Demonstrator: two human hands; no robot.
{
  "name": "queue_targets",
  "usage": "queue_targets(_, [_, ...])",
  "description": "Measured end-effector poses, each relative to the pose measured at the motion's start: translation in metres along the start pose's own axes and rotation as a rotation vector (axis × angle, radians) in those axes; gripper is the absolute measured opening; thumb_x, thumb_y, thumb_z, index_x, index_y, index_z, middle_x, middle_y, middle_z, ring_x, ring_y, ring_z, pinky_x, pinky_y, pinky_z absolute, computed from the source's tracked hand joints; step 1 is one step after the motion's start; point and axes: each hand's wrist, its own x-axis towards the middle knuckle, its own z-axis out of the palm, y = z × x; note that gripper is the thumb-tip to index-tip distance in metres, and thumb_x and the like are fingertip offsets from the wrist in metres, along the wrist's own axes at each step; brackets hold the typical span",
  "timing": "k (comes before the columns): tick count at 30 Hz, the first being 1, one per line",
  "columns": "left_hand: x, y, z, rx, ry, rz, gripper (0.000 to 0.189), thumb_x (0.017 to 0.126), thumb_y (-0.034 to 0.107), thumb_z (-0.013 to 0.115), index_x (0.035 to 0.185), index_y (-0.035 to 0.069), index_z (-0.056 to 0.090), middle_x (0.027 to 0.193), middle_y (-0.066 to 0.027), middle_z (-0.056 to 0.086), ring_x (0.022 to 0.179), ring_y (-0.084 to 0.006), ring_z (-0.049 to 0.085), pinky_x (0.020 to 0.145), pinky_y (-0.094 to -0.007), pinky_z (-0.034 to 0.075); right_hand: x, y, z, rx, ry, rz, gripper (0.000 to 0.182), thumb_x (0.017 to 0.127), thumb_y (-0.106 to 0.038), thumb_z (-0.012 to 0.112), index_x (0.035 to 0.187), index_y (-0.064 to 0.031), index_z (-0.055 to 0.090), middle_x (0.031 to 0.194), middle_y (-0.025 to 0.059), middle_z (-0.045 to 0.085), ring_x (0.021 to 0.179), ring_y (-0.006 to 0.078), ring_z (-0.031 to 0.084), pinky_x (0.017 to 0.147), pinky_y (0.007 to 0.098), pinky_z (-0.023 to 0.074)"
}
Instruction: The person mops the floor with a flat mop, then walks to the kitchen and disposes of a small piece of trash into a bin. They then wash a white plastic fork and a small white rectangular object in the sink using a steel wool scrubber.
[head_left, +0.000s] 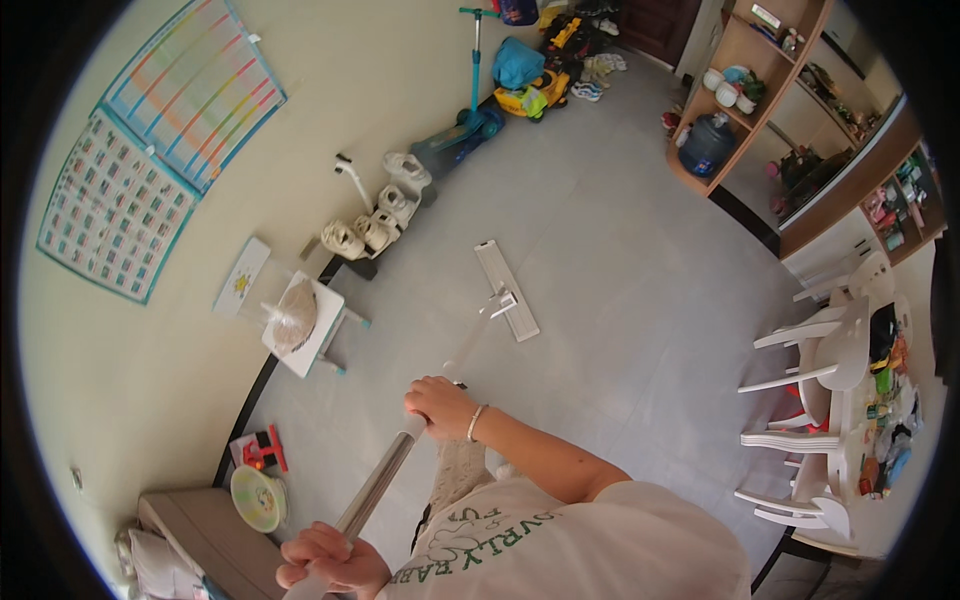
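A flat mop with a long pale handle runs from the bottom edge up to the middle of the view. My left hand (330, 559) is closed around the upper end of the mop handle (379, 480), near the bottom edge. Farther down the handle, my right hand (442, 407), with a bracelet at the wrist, grips it too. The rectangular mop head (507, 291) lies flat on the grey tiled floor (600, 300), beyond both hands.
Along the left wall stand a small white chair (307, 360) bearing a plastic bag, a ride-on toy with shoes (409, 172), and a scooter (475, 75). A basin (257, 499) sits beside the sofa (202, 532). White chairs (810, 330) and a cluttered table (851, 450) stand right.
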Motion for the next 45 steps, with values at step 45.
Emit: queue_targets(45, [0.053,-0.258,0.680,-0.761,-1.315,0.013,0.026,0.069,0.004,0.075,0.069,0.006,0.049,0.064,-0.0055,0.056,0.052,-0.0194,0.054,0.058,-0.0348,0.049,0.190,0.496,-0.451,-0.053,0.537,0.296,0.020,0.066,0.000,0.060,0.074,-0.0107,0.046,0.077,0.0057,0.053,0.081,0.0298,0.051,0.070,0.0387,0.0416])
